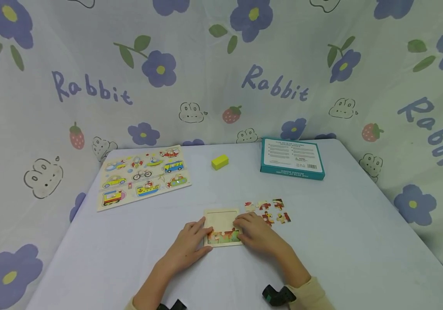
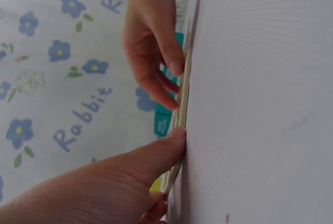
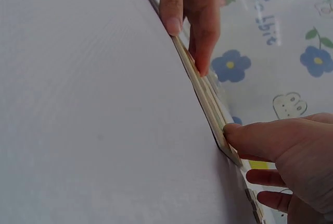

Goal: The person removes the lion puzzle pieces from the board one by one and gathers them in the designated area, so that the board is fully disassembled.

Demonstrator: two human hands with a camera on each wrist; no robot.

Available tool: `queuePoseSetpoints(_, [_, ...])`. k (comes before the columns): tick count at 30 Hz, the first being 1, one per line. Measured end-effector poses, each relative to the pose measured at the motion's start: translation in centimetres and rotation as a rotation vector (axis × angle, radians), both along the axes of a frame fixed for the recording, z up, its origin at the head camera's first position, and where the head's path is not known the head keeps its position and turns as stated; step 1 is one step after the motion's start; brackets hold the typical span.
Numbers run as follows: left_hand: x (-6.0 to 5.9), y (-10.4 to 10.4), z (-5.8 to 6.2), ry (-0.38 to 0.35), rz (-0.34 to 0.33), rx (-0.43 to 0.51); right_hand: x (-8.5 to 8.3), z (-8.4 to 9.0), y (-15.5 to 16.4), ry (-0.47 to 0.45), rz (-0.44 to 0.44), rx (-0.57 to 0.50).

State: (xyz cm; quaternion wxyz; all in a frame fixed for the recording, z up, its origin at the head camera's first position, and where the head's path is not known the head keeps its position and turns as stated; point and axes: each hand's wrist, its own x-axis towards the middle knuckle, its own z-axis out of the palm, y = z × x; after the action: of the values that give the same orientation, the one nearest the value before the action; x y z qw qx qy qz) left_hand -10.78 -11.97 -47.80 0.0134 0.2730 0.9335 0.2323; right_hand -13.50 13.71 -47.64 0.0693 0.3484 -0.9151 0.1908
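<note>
Near the front-center of the table [image 1: 341, 241] I see a small wooden puzzle tray [image 1: 221, 219] lying flat, w/ a few pieces already seated along its near edge and the rest of the recess bare. My left hand [image 1: 190, 245] sits at the tray's left edge, thumb against the side and fingers curled onto the rim, so it's gripping the tray; the left wrist view shows the thumb [image 2: 166, 148] pressed to the thin board's edge. My right hand [image 1: 254, 232] is on the tray's right side, fingers curled over the edge and also holding it; the right wrist view shows its thumb tip [image 3: 234, 133] touching the board. Just right of the tray, loose puzzle pieces [image 1: 269, 211] lie scattered, close to the right hand but apart from it. Farther back: a vehicle peg puzzle board [image 1: 144, 176] at left, a yellow block [image 1: 219, 162] mid-table, and a teal box [image 1: 292, 158] at right, all well apart from the hands.
</note>
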Motion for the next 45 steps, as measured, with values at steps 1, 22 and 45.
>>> queuePoseSetpoints(1, [-0.01, -0.01, -0.03, 0.001, 0.001, -0.003, 0.07, -0.01, -0.08, -0.005, 0.003, 0.009])
queuePoseSetpoints(22, [-0.05, 0.11, -0.05, -0.012, -0.006, -0.005, 0.75, 0.61, -0.86, -0.094, 0.028, 0.021])
queuePoseSetpoints(45, [-0.09, 0.51, 0.13, -0.036, -0.144, -0.039, 0.95, 0.42, -0.83, -0.054, 0.039, 0.007])
